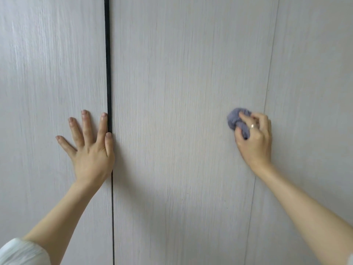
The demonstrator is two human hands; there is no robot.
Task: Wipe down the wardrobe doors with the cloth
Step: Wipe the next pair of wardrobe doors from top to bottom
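Pale wood-grain wardrobe doors fill the view. The middle door [181,111] lies between a dark vertical gap [108,64] and a thin seam [267,92]. My right hand [255,138] is closed around a bunched grey-blue cloth [236,119] and presses it against the middle door, just left of the thin seam. My left hand [91,148] lies flat on the left door [47,83], fingers spread, with the thumb at the edge of the dark gap. It holds nothing.
A third panel [315,73] stands to the right of the thin seam. A white sleeve [21,253] shows at the bottom left corner.
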